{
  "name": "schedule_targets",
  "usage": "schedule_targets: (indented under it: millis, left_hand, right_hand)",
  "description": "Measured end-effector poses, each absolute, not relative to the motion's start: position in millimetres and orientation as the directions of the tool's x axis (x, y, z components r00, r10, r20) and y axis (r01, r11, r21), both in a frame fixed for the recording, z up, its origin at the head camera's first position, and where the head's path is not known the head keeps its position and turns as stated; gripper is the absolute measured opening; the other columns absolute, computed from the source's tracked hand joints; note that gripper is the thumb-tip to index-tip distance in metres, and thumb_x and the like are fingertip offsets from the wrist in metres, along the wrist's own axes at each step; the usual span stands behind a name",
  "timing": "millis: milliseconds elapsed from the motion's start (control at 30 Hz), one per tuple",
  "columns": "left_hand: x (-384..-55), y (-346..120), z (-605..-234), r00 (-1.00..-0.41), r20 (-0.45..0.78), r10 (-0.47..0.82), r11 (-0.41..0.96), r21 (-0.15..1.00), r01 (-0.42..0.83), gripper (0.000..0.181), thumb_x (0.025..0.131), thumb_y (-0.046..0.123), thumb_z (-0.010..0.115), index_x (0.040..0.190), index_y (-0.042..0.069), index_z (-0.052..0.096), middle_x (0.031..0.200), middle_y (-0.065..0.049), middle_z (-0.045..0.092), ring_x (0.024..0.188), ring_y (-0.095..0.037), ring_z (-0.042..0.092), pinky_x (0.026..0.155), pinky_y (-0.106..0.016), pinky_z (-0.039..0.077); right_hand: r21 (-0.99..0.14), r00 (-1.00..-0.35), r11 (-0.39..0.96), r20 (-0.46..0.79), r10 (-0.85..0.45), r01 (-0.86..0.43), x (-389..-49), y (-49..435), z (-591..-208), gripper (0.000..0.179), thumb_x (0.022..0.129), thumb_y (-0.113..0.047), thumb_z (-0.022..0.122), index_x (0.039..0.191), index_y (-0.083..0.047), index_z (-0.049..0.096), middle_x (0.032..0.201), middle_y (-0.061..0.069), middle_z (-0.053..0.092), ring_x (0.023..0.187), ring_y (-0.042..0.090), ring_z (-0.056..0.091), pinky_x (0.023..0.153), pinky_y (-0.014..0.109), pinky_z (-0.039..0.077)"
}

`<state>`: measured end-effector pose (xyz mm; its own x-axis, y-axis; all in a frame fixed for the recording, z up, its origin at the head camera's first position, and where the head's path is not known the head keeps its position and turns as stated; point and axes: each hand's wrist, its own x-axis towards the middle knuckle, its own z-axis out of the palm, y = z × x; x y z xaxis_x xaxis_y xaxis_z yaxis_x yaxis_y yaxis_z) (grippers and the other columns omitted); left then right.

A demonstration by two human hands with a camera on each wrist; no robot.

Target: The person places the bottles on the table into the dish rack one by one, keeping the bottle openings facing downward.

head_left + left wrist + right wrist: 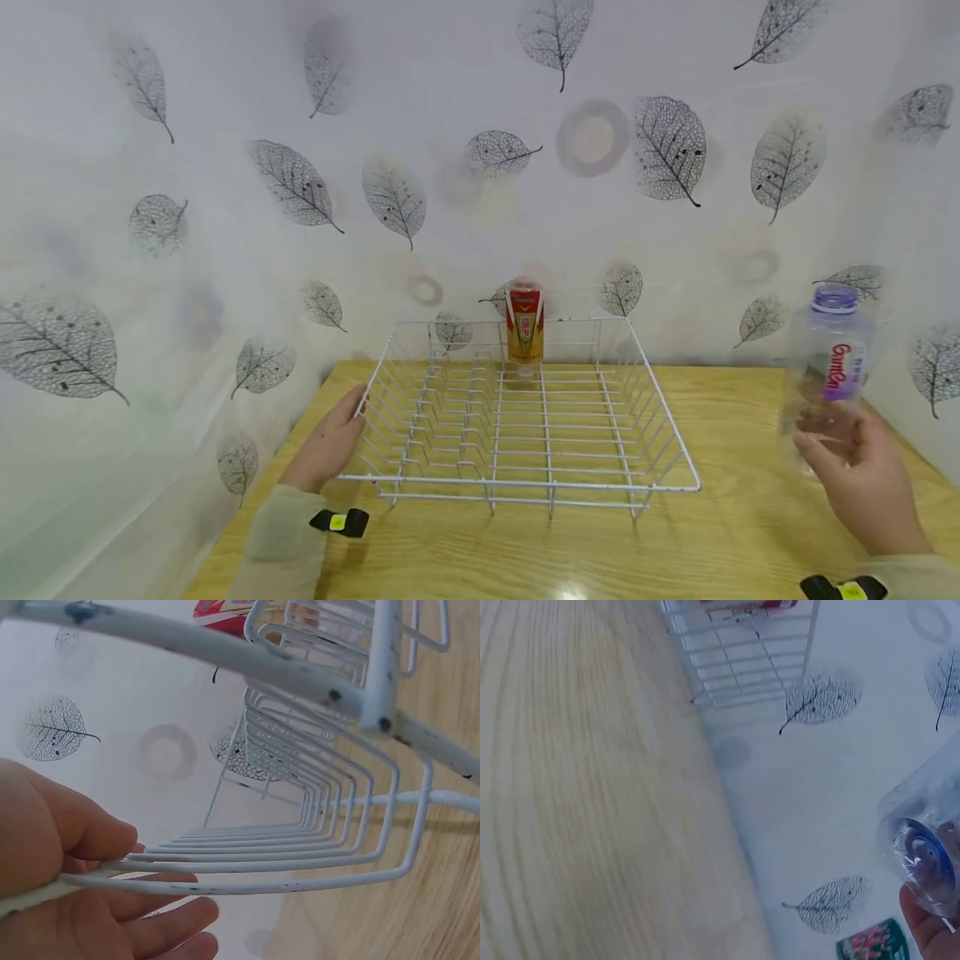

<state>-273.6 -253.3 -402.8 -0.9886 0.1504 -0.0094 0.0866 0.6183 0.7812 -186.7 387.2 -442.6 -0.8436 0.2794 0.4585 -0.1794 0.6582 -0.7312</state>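
Observation:
My left hand [330,442] grips the left rim of a white wire dish rack [547,433], thumb on one side of the wire and fingers [169,926] on the other. Over at the right, my right hand [870,475] holds a clear plastic bottle [832,358] by its lower part. The bottle is upright, with a bluish open-looking neck and a red and purple label. In the right wrist view, part of the bottle [919,847] shows at the right edge with a fingertip against it. A red and gold tube [525,325] stands cap down at the back of the rack.
The rack stands on a wooden table [735,467]. A pale curtain [450,83] printed with dark leaves hangs behind and along both sides. A green and red printed piece [874,941] shows at the bottom of the right wrist view.

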Motion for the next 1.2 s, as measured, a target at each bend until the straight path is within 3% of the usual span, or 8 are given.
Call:
schedule_targets:
  millis: [167, 333, 633, 767, 933, 1067, 1200]
  left_hand:
    - [-271.3, -252.2, -400.5, -0.992, 0.009, 0.13, 0.688, 0.719, 0.096, 0.061, 0.109, 0.021, 0.035, 0.163, 0.004, 0.011, 0.165, -0.023, 0.017, 0.15, -0.043, 0.013, 0.119, -0.062, 0.012]
    - [-264.1, -250.2, -398.0, -0.991, 0.055, 0.125, 0.733, 0.668, 0.13, 0.065, 0.11, 0.034, 0.038, 0.163, 0.004, 0.013, 0.165, -0.023, 0.016, 0.149, -0.045, 0.016, 0.117, -0.064, 0.015]
    - [-239.7, -211.2, -374.7, -0.933, 0.269, 0.24, 0.77, 0.533, 0.352, 0.067, 0.109, 0.04, 0.046, 0.161, 0.006, 0.022, 0.163, -0.021, 0.024, 0.148, -0.043, 0.022, 0.116, -0.064, 0.023]
    - [-224.0, -185.2, -358.6, -0.858, 0.4, 0.321, 0.767, 0.421, 0.484, 0.069, 0.106, 0.042, 0.052, 0.159, 0.006, 0.028, 0.161, -0.018, 0.03, 0.148, -0.039, 0.026, 0.116, -0.06, 0.025]
    - [-207.4, -146.5, -343.3, -0.675, 0.56, 0.48, 0.715, 0.196, 0.671, 0.075, 0.104, 0.057, 0.045, 0.155, 0.002, 0.038, 0.158, -0.015, 0.038, 0.147, -0.034, 0.032, 0.118, -0.054, 0.027]
    - [-195.4, -110.5, -337.0, -0.547, 0.569, 0.614, 0.645, 0.037, 0.763, 0.082, 0.1, 0.066, 0.042, 0.154, 0.004, 0.04, 0.158, -0.012, 0.04, 0.148, -0.029, 0.03, 0.12, -0.048, 0.024]
    - [-187.7, -79.3, -338.2, -0.496, 0.522, 0.694, 0.619, -0.08, 0.782, 0.09, 0.09, 0.07, 0.06, 0.153, 0.008, 0.042, 0.156, -0.009, 0.043, 0.148, -0.027, 0.03, 0.121, -0.044, 0.022]
  right_hand:
    - [-0.681, -0.899, 0.688, 0.428, 0.096, -0.251, -186.7, 359.5, -421.6, 0.057, 0.099, -0.021, 0.069, 0.147, -0.007, 0.042, 0.116, -0.015, 0.059, 0.095, -0.014, 0.054, 0.068, 0.009, 0.046]
    - [-0.628, -0.879, 0.676, 0.473, -0.062, -0.386, -183.8, 328.8, -399.9, 0.055, 0.094, -0.012, 0.074, 0.142, -0.003, 0.05, 0.11, 0.009, 0.069, 0.093, -0.003, 0.064, 0.073, 0.013, 0.052]
    - [-0.427, -0.807, 0.729, 0.512, -0.292, -0.535, -182.9, 290.2, -370.8, 0.063, 0.083, -0.02, 0.086, 0.139, -0.012, 0.057, 0.107, -0.005, 0.067, 0.085, 0.005, 0.064, 0.069, 0.022, 0.055]
    - [-0.314, -0.758, 0.735, 0.514, -0.401, -0.601, -180.8, 273.7, -363.3, 0.066, 0.078, -0.028, 0.09, 0.136, -0.013, 0.06, 0.106, -0.011, 0.067, 0.085, 0.003, 0.063, 0.066, 0.025, 0.056]
    - [-0.162, -0.725, 0.769, 0.495, -0.479, -0.618, -176.4, 251.5, -351.2, 0.068, 0.076, -0.039, 0.089, 0.134, -0.019, 0.062, 0.106, -0.014, 0.065, 0.085, 0.001, 0.061, 0.064, 0.028, 0.055]
    - [-0.041, -0.682, 0.775, 0.504, -0.529, -0.631, -177.1, 233.0, -343.6, 0.068, 0.074, -0.045, 0.087, 0.132, -0.019, 0.064, 0.104, -0.012, 0.065, 0.079, 0.0, 0.06, 0.061, 0.03, 0.054]
    - [0.047, -0.613, 0.742, 0.531, -0.585, -0.668, -178.9, 213.4, -341.3, 0.069, 0.07, -0.047, 0.087, 0.126, -0.013, 0.067, 0.107, -0.005, 0.068, 0.076, 0.006, 0.064, 0.059, 0.032, 0.056]
